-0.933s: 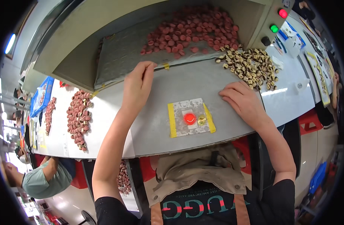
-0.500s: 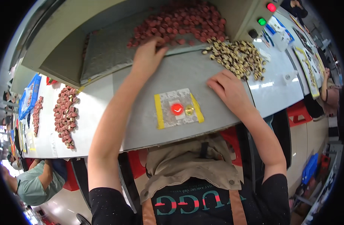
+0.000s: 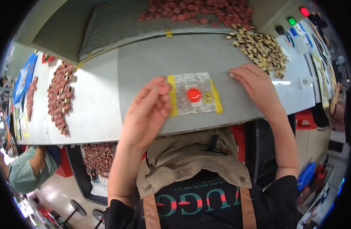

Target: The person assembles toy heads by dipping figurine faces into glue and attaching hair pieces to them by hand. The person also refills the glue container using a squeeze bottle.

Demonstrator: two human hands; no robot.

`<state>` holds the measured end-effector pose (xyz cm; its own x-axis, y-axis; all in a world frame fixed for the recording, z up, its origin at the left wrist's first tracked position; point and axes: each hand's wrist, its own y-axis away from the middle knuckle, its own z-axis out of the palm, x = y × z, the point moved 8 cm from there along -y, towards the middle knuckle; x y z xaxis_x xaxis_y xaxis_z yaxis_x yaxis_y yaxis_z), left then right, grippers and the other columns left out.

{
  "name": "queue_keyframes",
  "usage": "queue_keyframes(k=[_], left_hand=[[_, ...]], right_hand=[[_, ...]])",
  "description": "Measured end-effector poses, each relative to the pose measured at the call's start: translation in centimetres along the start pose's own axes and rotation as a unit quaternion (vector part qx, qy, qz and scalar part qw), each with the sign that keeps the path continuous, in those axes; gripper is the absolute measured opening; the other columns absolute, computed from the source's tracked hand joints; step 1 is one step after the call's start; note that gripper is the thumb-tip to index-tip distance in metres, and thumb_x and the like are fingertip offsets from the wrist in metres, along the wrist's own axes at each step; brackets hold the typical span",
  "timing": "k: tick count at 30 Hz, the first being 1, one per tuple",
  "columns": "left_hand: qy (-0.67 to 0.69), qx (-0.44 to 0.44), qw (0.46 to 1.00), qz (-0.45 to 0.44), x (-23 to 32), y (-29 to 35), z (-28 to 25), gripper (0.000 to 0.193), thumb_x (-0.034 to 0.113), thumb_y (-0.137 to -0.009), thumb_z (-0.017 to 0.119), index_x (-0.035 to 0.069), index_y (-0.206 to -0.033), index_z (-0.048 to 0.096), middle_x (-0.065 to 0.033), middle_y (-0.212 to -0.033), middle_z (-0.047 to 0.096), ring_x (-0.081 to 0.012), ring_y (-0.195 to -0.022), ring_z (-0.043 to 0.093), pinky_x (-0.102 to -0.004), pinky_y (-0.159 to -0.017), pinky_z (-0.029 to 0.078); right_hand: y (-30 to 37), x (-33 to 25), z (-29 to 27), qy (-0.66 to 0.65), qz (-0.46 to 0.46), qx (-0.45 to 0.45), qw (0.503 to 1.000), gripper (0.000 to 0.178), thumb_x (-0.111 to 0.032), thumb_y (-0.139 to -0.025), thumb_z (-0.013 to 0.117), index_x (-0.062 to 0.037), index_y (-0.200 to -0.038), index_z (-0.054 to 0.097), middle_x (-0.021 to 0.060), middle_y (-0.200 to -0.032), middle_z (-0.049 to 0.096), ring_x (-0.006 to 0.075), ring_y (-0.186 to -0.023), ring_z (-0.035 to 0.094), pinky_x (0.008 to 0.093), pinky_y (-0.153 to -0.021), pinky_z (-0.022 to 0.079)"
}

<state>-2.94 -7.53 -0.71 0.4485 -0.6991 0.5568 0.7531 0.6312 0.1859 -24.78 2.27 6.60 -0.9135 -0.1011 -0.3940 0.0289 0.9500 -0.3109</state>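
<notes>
My left hand (image 3: 143, 116) is closed in a pinch on a small pink disc (image 3: 164, 89), just left of the work pad. My right hand (image 3: 257, 86) pinches a small pale piece (image 3: 232, 75) above the table, to the pad's right; most of that piece is hidden by the fingers. Between the hands lies a grey-white mottled pad (image 3: 183, 108) edged with yellow tape. A shiny red round piece (image 3: 193, 94) sits at its middle, with a small yellowish round piece (image 3: 208, 97) beside it.
Loose pink discs (image 3: 198, 9) fill the shelf at the back. A heap of gold-and-dark caps (image 3: 261, 47) lies at the right. Assembled pink pieces (image 3: 60, 97) form a row on the left, near a blue tray (image 3: 25, 78). Another person (image 3: 28, 170) sits at far left.
My left hand has come back from the pink heap toward me, now with a disc. My right hand has drawn a little away from the caps. The view has shifted.
</notes>
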Motion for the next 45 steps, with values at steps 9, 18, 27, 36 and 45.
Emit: queue_keyframes(k=[9,18,27,36,45], left_hand=[[0.034,0.009,0.999,-0.002,-1.3,1.4,0.3,0.034,0.015,-0.099,0.052,0.001,-0.130,0.048,-0.0044,-0.110,0.060,-0.0117,-0.095,0.058,-0.0255,-0.089,0.048],[-0.009,0.015,0.999,0.050,-1.1,1.8,0.2,0.032,0.012,-0.099,0.051,0.004,-0.129,0.049,-0.0021,-0.110,0.060,-0.0101,-0.095,0.060,-0.0250,-0.088,0.049],[-0.044,0.021,0.996,0.079,-1.0,2.1,0.7,0.029,0.010,-0.098,0.052,0.002,-0.126,0.051,-0.0038,-0.110,0.059,-0.0129,-0.099,0.059,-0.0270,-0.091,0.046],[-0.100,0.046,0.992,0.054,-1.3,2.0,1.1,0.031,0.014,-0.099,0.053,0.002,-0.127,0.052,-0.0020,-0.111,0.060,-0.0095,-0.096,0.059,-0.0243,-0.087,0.047],[-0.137,0.016,0.990,0.028,-2.0,1.6,2.5,0.029,0.014,-0.098,0.055,-0.001,-0.123,0.054,-0.0074,-0.113,0.062,-0.0120,-0.101,0.059,-0.0260,-0.092,0.047]], right_hand=[[-1.3,-0.7,1.4,0.011,0.049,-0.092,0.994,0.014,-0.004,-0.088,0.058,-0.0002,-0.101,0.061,0.0105,-0.093,0.058,0.0262,-0.085,0.058,0.0331,-0.075,0.047],[-2.3,-8.4,3.5,-0.079,-0.015,-0.055,0.995,0.019,0.000,-0.083,0.062,-0.0013,-0.102,0.059,0.0129,-0.094,0.056,0.0274,-0.084,0.058,0.0346,-0.072,0.048],[-2.5,-9.1,6.1,0.020,-0.076,-0.059,0.995,0.020,-0.002,-0.079,0.067,-0.0039,-0.096,0.059,0.0101,-0.089,0.056,0.0282,-0.083,0.058,0.0376,-0.071,0.049],[-1.2,-6.1,5.9,-0.239,0.120,-0.048,0.962,0.015,-0.005,-0.089,0.060,-0.0016,-0.103,0.058,0.0074,-0.094,0.058,0.0169,-0.084,0.058,0.0272,-0.073,0.046],[-1.1,-8.2,5.2,-0.320,0.054,0.044,0.945,0.018,-0.008,-0.093,0.059,-0.0018,-0.109,0.055,0.0076,-0.098,0.058,0.0151,-0.086,0.055,0.0254,-0.077,0.045]])
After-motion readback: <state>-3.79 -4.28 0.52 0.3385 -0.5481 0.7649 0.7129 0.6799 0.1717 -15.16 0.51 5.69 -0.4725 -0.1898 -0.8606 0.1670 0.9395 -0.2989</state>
